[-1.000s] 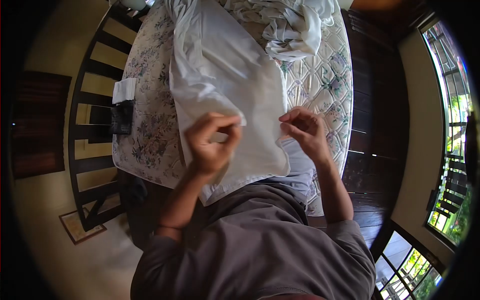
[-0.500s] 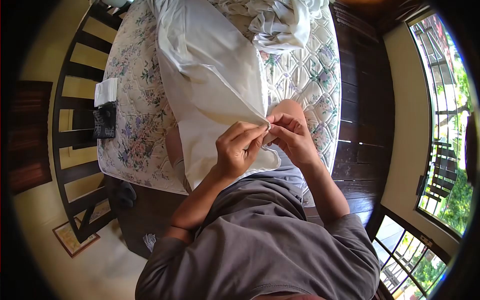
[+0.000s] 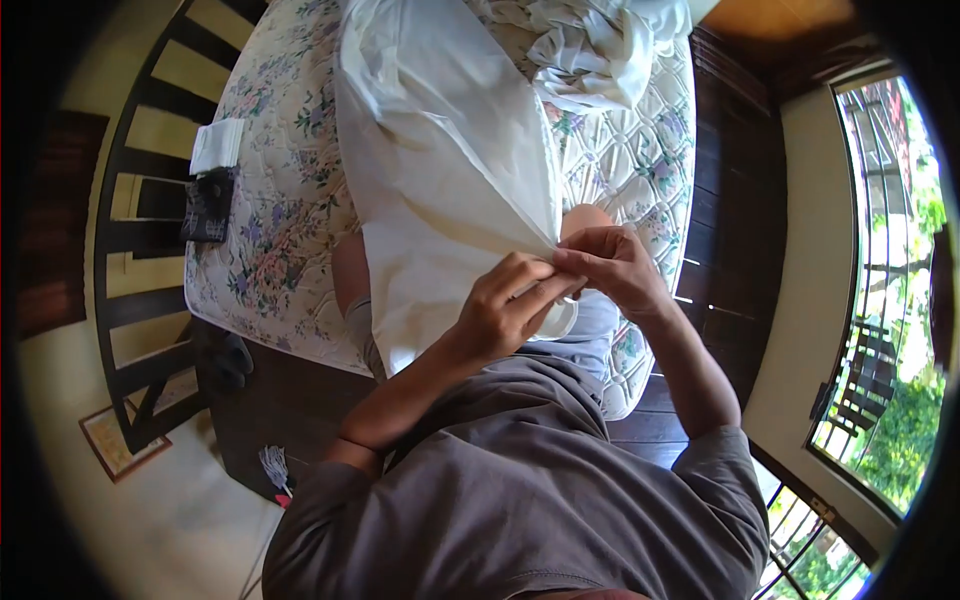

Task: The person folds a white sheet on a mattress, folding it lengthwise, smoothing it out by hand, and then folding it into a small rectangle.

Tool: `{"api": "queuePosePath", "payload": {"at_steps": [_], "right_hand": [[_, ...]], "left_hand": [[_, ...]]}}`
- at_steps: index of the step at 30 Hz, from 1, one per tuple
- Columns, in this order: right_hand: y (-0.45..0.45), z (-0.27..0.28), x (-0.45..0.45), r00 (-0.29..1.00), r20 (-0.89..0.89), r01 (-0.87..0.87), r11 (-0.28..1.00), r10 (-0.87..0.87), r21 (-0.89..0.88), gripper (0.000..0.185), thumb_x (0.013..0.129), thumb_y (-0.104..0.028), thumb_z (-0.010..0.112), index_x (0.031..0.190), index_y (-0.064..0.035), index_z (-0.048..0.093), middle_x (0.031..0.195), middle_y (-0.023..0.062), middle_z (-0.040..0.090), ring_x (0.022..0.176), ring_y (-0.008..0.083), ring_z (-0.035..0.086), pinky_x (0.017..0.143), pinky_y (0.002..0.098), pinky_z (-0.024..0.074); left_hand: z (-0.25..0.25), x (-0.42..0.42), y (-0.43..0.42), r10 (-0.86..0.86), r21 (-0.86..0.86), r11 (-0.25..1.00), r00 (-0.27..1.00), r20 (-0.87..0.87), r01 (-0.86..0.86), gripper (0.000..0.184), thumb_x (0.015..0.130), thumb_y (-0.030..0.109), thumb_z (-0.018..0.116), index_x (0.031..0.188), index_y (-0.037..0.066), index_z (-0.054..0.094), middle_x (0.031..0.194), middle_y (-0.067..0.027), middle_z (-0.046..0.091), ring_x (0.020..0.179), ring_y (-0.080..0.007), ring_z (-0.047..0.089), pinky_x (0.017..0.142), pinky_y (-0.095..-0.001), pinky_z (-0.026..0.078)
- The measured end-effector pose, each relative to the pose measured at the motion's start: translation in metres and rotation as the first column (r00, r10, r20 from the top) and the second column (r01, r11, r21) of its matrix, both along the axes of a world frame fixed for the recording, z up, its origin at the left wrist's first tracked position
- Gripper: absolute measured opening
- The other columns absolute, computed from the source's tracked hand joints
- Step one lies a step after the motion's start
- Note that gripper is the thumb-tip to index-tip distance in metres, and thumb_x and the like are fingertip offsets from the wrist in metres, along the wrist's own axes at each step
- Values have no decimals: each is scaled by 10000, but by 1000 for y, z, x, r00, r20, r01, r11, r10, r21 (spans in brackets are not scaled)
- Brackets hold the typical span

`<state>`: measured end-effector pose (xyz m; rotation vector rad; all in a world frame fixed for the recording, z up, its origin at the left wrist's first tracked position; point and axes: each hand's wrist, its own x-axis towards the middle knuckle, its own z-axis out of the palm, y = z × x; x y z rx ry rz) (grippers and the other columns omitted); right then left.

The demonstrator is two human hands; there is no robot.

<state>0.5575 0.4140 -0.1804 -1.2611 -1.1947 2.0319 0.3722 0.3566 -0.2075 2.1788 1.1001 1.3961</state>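
A long white cloth lies over the floral mattress and across my lap. My left hand is closed in a pinch on the cloth's right edge. Right beside it, my right hand pinches the same edge, and the fingertips of both hands meet there. Folds run from the pinched spot up the cloth. The exact bit of cloth between the fingertips is hidden by my fingers.
Crumpled white fabric lies at the mattress's far end. At its left edge are a folded white item and a black item, beside a dark slatted bed frame. Dark slippers rest on the floor at left.
Both hands were apart one second ago; they have come together on the cloth's right edge, which is now drawn into folds. The camera view has also shifted.
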Motion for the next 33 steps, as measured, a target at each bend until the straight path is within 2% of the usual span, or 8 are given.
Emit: {"api": "queuePosePath", "payload": {"at_steps": [9, 14, 18, 23, 26, 28, 30, 33], "right_hand": [[28, 31, 10, 961, 128, -260, 957, 245, 127, 167, 895, -116, 747, 888, 44, 699, 727, 54, 670, 632, 104, 645, 548, 238, 519], [46, 88, 24, 986, 109, -150, 942, 123, 299, 133, 906, -96, 717, 901, 31, 677, 729, 46, 671, 621, 84, 618, 553, 237, 491], [49, 107, 28, 992, 128, -48, 889, -12, 455, 109, 909, -95, 695, 859, -17, 638, 711, 16, 637, 610, 57, 580, 558, 221, 452], [24, 95, 62, 936, 37, 184, 578, -349, 795, 52, 926, -20, 630, 946, 20, 602, 879, 70, 622, 788, 111, 604, 705, 259, 487], [-27, 59, 85, 715, -206, 639, 506, -668, 580, 40, 917, -24, 621, 939, -25, 588, 891, 56, 595, 845, 117, 588, 763, 270, 468], [-59, -18, 121, 870, 201, 266, 772, -450, 577, 73, 939, -72, 616, 915, -12, 650, 819, 37, 619, 675, 116, 521, 644, 290, 435], [-98, -70, 115, 857, 350, 301, 919, -378, 254, 149, 902, -56, 694, 769, -20, 635, 674, -2, 603, 546, 80, 513, 508, 244, 394], [-118, -107, 122, 879, 421, 259, 966, -225, -24, 143, 901, -78, 716, 825, 23, 652, 693, 50, 645, 546, 101, 574, 524, 254, 488]], "left_hand": [[-44, -37, -55, 241, -149, 953, 957, -159, -265, 708, 595, -86, 705, 1280, 63, 608, 1105, -129, 649, 987, -338, 641, 841, -445, 530], [-88, -101, -110, 506, -330, 745, 814, -286, -579, 572, 600, -110, 633, 1152, 39, 628, 1052, -182, 648, 1001, -409, 611, 899, -479, 488], [-105, -157, -138, 727, -580, 413, 638, -255, -702, 394, 654, -102, 636, 1022, 36, 672, 1000, -148, 660, 912, -291, 650, 813, -399, 522], [59, -209, -129, 903, 20, 422, 418, -101, -907, 235, 779, -73, 699, 1007, -18, 684, 1078, -101, 647, 948, -243, 644, 828, -347, 532], [63, -197, -177, 924, 150, 381, 380, -35, -912, 335, 720, -70, 728, 1051, -31, 694, 1089, -191, 607, 973, -303, 634, 819, -373, 535], [46, -185, -188, 748, 62, 548, 455, -483, -834, 385, 707, -107, 683, 1080, -11, 702, 1113, -157, 599, 915, -270, 626, 759, -335, 516], [-13, -182, -224, 685, -522, 410, 631, -365, -747, 390, 754, -107, 652, 1129, -9, 699, 1114, -151, 596, 903, -265, 647, 750, -326, 507], [-45, -198, -235, 630, -510, 427, 650, -425, -747, 492, 798, -63, 645, 1282, 22, 623, 1057, -199, 624, 916, -256, 665, 717, -342, 512]]}}
